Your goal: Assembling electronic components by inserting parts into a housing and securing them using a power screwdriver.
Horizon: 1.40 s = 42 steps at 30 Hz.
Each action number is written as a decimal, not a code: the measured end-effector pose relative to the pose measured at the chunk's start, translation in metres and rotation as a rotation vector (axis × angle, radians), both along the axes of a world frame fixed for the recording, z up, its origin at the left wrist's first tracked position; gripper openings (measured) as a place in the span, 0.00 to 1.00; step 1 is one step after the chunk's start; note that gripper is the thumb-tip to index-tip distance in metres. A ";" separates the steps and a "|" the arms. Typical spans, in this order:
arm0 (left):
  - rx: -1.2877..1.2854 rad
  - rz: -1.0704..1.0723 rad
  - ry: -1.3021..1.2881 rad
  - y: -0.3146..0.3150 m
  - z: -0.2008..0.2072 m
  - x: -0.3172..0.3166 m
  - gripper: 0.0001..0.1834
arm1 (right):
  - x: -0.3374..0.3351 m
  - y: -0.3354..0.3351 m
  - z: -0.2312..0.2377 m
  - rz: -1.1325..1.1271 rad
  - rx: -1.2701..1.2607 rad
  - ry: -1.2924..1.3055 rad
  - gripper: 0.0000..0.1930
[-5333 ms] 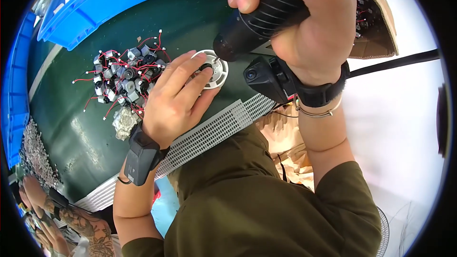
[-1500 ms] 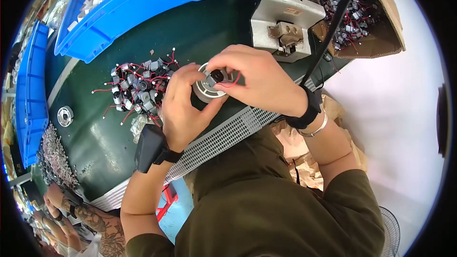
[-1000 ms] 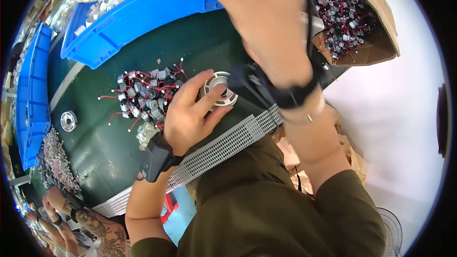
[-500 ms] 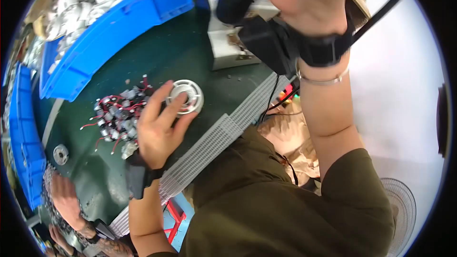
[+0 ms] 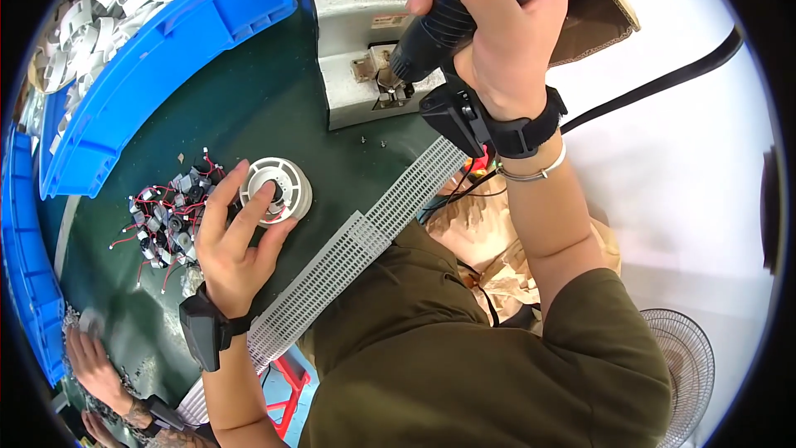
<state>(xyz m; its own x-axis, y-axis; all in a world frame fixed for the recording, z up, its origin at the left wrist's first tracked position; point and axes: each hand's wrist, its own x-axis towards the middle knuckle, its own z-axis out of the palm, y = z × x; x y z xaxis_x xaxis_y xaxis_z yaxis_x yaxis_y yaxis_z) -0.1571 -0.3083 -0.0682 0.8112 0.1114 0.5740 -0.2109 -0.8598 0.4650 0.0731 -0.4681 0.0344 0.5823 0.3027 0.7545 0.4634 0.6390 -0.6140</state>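
Note:
My left hand (image 5: 228, 257) rests on a round white plastic housing (image 5: 300, 192). Its fingertips reach into the ring and the thumb presses the near rim. Raised at the upper right, my right hand (image 5: 510, 50) is wrapped round a black electric screwdriver (image 5: 444, 29). The tool slants down to the left, its nose over the small metal outlet of a pale metal screw feeder (image 5: 344, 75). From this view I cannot tell whether the tip touches it. Left of the housing lies a pile of small motors (image 5: 170, 220) with red wires.
Blue bins (image 5: 182, 54) line the far left, the larger one full of white plastic parts (image 5: 91, 25). Loose screws (image 5: 373, 143) lie before the feeder. A perforated strip (image 5: 356, 236) edges the green table. At lower left a co-worker's hand (image 5: 98, 373) is at work.
The whole view has shifted, moving the scene leftward. My right hand has brought the screwdriver down to the feeder's outlet. My left hand stays on the housing.

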 end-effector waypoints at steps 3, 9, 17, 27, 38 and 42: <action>-0.020 0.009 0.001 -0.001 -0.001 0.000 0.24 | 0.009 0.001 -0.006 0.152 0.114 -0.195 0.17; -0.017 0.014 -0.002 0.000 -0.001 0.000 0.24 | -0.025 -0.007 0.006 -0.161 -0.185 0.208 0.18; 0.044 0.043 -0.040 -0.001 0.001 0.000 0.23 | -0.014 -0.027 -0.010 0.148 -0.221 0.118 0.05; 0.046 0.045 -0.057 -0.002 0.004 0.002 0.19 | -0.089 0.043 0.038 0.235 -0.253 0.430 0.21; 0.031 0.046 -0.088 -0.003 0.001 0.002 0.18 | -0.100 0.054 0.031 0.156 -0.383 0.298 0.19; 0.011 0.040 -0.089 -0.003 0.000 0.003 0.18 | -0.095 0.059 0.023 0.167 -0.328 0.260 0.17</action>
<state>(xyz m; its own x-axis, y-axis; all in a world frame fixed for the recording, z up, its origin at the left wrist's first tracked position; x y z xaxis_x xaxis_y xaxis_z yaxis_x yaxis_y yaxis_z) -0.1542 -0.3115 -0.0682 0.7521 0.1361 0.6448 -0.2165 -0.8731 0.4368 -0.0215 -0.4086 0.0571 0.6626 0.6071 0.4385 0.1743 0.4444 -0.8787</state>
